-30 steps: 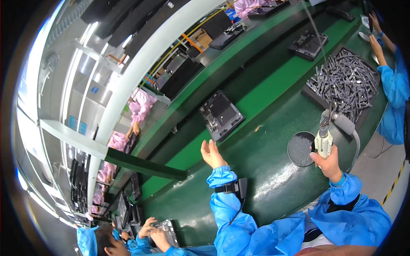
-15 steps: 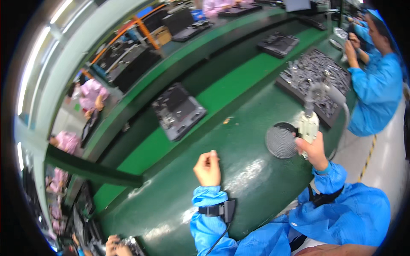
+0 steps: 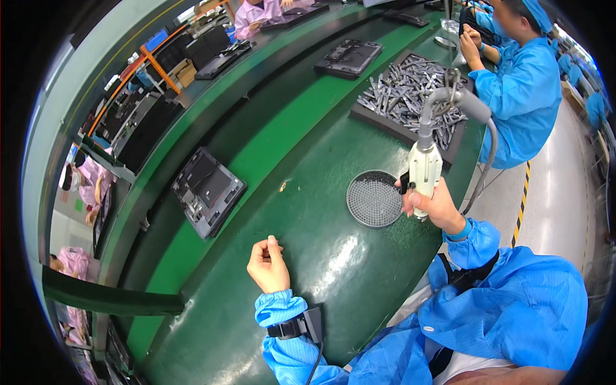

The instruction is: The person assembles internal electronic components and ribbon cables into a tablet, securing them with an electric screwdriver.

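Observation:
My right hand (image 3: 434, 206) is wrapped round a cream-coloured powered screwdriver (image 3: 424, 169), whose upper end joins a grey hose. The screwdriver is upright at the right edge of a round, dark screw tray (image 3: 375, 199), a dish with a gridded surface lying flat on the green bench (image 3: 308, 282). Lower left of that tray, my left hand (image 3: 268, 264) hovers at the bench with its fingers curled in and thumb pressed to them. Whatever it might hold is hidden. A dark laptop chassis (image 3: 208, 192) lies farther left on the bright green strip.
Behind the round tray stands a black box (image 3: 410, 96) full of small grey metal parts. Another laptop chassis (image 3: 348, 58) lies farther along the strip. A co-worker in blue (image 3: 516, 90) sits at the right. A dark green post (image 3: 115, 292) crosses at lower left.
The whole view has shifted, so bench things appear farther left and the picture is sharper. My right hand keeps the screwdriver beside the round tray; my left hand stays curled.

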`<state>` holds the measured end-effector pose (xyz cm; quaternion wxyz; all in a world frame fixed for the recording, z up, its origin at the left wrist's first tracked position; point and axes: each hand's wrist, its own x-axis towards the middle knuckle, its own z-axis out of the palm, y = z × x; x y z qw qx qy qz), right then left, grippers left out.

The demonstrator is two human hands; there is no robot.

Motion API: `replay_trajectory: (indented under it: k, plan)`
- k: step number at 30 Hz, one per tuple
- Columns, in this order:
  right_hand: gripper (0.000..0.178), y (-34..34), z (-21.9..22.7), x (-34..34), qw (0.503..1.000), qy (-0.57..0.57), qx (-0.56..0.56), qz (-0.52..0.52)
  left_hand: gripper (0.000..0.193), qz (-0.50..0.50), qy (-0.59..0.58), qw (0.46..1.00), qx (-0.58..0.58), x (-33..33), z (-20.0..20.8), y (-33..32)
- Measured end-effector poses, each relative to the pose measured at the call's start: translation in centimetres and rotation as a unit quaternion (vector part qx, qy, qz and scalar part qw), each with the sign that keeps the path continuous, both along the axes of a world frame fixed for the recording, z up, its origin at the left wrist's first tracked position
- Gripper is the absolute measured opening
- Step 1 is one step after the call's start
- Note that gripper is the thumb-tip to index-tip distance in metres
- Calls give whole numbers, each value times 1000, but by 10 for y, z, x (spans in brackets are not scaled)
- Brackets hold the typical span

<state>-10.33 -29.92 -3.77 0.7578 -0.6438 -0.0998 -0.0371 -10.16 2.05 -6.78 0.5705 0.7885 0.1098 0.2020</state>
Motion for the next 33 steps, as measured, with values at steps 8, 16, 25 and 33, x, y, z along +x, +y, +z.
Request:
replay_trajectory:
  k: [8, 16, 25, 33]
  plan:
    - [49, 5, -1, 7, 991, 18, 52, 120, 22, 2, -10, 1000, 19, 5, -1, -7]
    - [63, 8, -6, 14, 985, 2, 43, 168, 23, -4, -4, 999, 40, 4, -2, -4]
    - [88, 44, 23, 54, 939, -19, 166, 299, 22, -9, 4, 1000, 27, 10, -2, -13]
    - [44, 27, 27, 126, 992, -47, -75, 94, 23, 1, 6, 999, 43, 12, 4, -23]
